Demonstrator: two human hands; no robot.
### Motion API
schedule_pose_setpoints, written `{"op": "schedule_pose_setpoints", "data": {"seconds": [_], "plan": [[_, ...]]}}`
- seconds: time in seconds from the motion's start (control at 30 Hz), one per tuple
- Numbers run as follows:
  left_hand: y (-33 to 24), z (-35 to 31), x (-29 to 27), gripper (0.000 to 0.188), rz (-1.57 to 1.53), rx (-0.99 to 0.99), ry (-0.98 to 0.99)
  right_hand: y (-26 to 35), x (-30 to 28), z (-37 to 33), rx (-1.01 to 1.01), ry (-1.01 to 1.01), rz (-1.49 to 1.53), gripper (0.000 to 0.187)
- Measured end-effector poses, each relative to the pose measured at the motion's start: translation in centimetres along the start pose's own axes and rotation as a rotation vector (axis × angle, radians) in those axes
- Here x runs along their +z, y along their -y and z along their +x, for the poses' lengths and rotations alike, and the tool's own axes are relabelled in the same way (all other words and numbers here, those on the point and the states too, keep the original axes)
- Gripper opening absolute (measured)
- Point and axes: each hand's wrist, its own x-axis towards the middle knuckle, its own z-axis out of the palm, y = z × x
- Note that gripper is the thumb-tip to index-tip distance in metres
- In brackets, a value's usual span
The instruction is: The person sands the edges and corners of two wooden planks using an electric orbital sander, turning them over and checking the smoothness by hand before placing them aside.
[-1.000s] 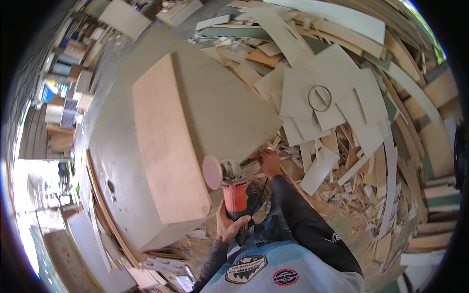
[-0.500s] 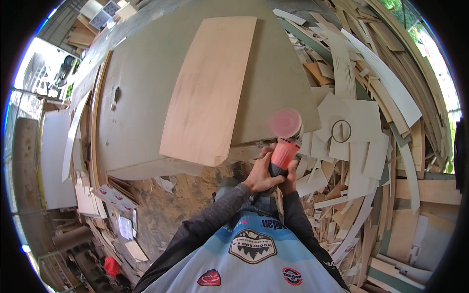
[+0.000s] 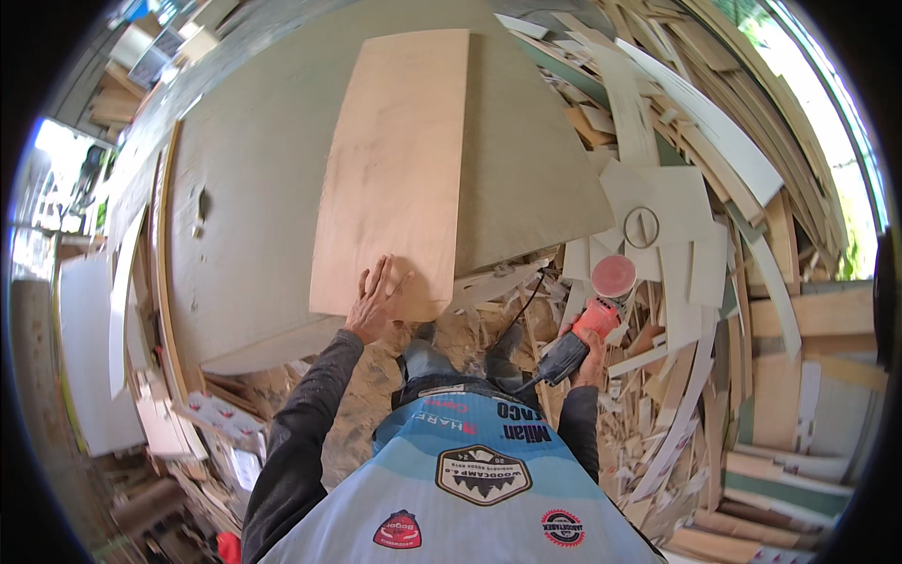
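My left hand point(image 3: 374, 303) rests on the near end of a long pale wooden board point(image 3: 399, 150), fingers spread flat. The board lies on a large grey-green tabletop point(image 3: 254, 188), its near end at the table's front edge. Off the table's right corner, my right hand point(image 3: 590, 357) grips a red and black angle grinder point(image 3: 575, 343). A round reddish sanding disc point(image 3: 614, 275) on the grinder's head faces up. From the tool's rear a dark cord runs back toward my body.
Heaps of wood and sheet offcuts point(image 3: 662, 207) lie right of the table, with a thin ring point(image 3: 642, 227) on a pale sheet. Long boards point(image 3: 742, 122) are stacked at the far right. A wooden strip point(image 3: 167, 254) edges the table's left side. Sawdust covers the floor.
My left hand has let go of the grinder and moved left onto the board. My right hand has carried the grinder right and nearer to me. The view has shifted slightly.
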Motion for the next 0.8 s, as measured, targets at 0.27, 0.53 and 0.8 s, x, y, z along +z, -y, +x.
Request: {"op": "schedule_pose_setpoints", "data": {"seconds": [0.27, 0.53, 0.8], "plan": [[-3.1, 3.5, 2.8, 0.087, -0.16, 0.491, -0.079, -8.7, 2.3, -8.9, -0.066, -0.397, 0.148, 0.039], [-11.3, 9.7, 3.3, 0.066, -0.02, 0.512, 0.009, -16.5, 6.9, -16.8, -0.143, -0.509, 0.255, 0.042], [-10.4, 11.1, 5.4, 0.069, 0.027, 0.554, -0.262, -17.8, 8.6, -15.2, -0.171, -0.606, 0.47, 0.043]]}}
